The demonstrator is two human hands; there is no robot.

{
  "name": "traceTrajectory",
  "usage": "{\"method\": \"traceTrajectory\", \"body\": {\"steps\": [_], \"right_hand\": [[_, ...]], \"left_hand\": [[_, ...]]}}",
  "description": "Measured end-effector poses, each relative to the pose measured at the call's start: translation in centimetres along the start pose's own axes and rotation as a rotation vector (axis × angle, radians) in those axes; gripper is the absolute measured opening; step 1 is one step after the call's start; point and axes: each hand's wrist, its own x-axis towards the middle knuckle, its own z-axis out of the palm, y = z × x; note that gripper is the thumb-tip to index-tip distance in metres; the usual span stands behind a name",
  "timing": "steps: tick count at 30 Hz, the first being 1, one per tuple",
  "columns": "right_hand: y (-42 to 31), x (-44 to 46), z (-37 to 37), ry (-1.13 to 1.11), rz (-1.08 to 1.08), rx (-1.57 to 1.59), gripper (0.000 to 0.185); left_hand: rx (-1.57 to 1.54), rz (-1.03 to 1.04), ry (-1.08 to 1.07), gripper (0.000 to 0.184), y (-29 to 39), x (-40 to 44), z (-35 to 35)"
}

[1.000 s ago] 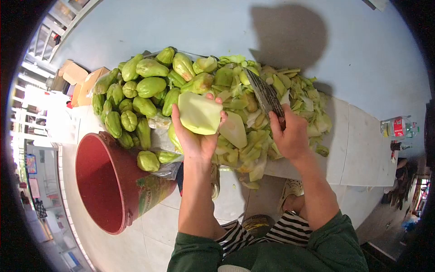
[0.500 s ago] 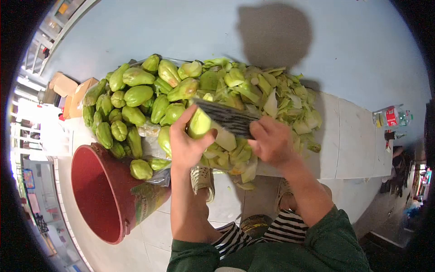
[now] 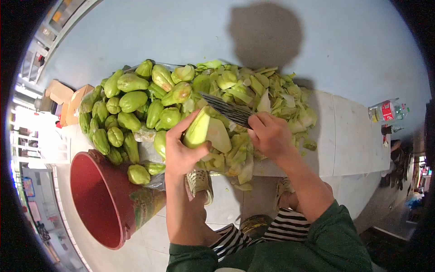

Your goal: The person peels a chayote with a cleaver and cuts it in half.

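My left hand point(image 3: 181, 153) is wrapped round a pale green chayote point(image 3: 196, 131), its upper side cut to a smooth, lighter face. In my right hand point(image 3: 271, 135) is a knife point(image 3: 227, 109) with a broad, dark-streaked blade, the handle hidden in my fist. The blade points up and left, just beyond the chayote's upper end; whether they touch I cannot tell. Beneath both hands lie cut peelings and slices point(image 3: 238, 156), with a large pale slice point(image 3: 218, 136) right beside the held chayote.
Whole chayotes point(image 3: 133, 100) are heaped at the left, and trimmings point(image 3: 290, 102) at the right. A red bucket point(image 3: 131, 199) leans at the lower left. Cardboard boxes point(image 3: 78, 106) stand behind the heap. A plastic bottle point(image 3: 387, 111) lies at the far right of the tiled ledge point(image 3: 349, 140).
The knife has shifted from across the chayote to beyond its upper end, and the blade is turned more edge-on. The chayote has tilted in my left hand, showing more of its cut face.
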Motion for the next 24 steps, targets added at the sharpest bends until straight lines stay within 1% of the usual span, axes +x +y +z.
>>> {"method": "traceTrajectory", "body": {"steps": [2,3,5,6,8,10,12,14,15,17,18,19,20,22,23,24], "right_hand": [[-0.1,-0.2,-0.8,-0.028,-0.021,0.062,0.016],[-0.2,-0.4,-1.1,-0.027,-0.019,0.065,0.016],[0.0,-0.8,-1.5,0.129,-0.061,0.196,0.014],[0.3,-0.6,-1.2,0.126,-0.056,0.196,0.014],[1.2,0.1,-0.6,-0.114,0.275,0.012,0.014],[2.5,-0.4,-0.6,-0.120,0.311,0.037,0.015],[3.0,-0.6,-1.2,-0.131,0.355,0.056,0.016],[3.0,-0.4,-2.3,0.072,0.260,0.132,0.013],[3.5,-0.8,-2.5,0.078,0.280,0.122,0.013],[4.2,-1.6,-2.3,-0.019,0.331,0.077,0.013],[4.5,-1.8,-2.5,-0.020,0.333,0.074,0.013],[4.8,-1.9,-2.6,-0.046,0.361,0.092,0.014],[5.0,-2.0,-2.7,-0.071,0.392,0.113,0.014],[5.1,-2.1,-3.3,-0.053,0.404,0.114,0.015],[5.1,-2.1,-3.5,-0.035,0.410,0.113,0.015],[5.1,-2.0,-3.7,-0.038,0.405,0.120,0.015]], "left_hand": [[0.049,-0.013,0.035,0.069,-0.1,-0.2,-0.8],[-0.022,0.015,0.055,0.070,-0.8,-0.2,-1.4],[-0.102,-0.033,0.199,0.060,-0.9,-0.8,-2.8],[-0.124,-0.050,0.279,0.056,-0.3,-1.0,-3.6],[-0.264,-0.093,0.475,0.052,-0.1,-1.5,-6.5],[-0.476,-0.112,0.620,0.052,-1.5,-2.7,-12.4],[-0.366,-0.016,0.871,0.047,0.2,-4.6,-15.8],[-0.168,-0.043,0.926,0.049,0.6,-7.8,-20.6],[0.080,-0.115,1.064,0.049,0.1,-9.1,-22.3],[0.344,-0.187,1.188,0.048,-1.1,-12.1,-25.8],[0.522,-0.275,1.180,0.047,-2.4,-13.5,-27.5],[0.698,-0.363,1.168,0.046,-2.9,-13.8,-27.6],[0.697,-0.362,1.169,0.046,-3.6,-14.2,-27.6],[0.536,-0.339,0.877,0.043,-3.6,-14.8,-26.1],[0.474,-0.326,0.792,0.038,-4.6,-15.3,-26.4],[0.477,-0.328,0.800,0.038,-4.2,-15.5,-26.2]]}}
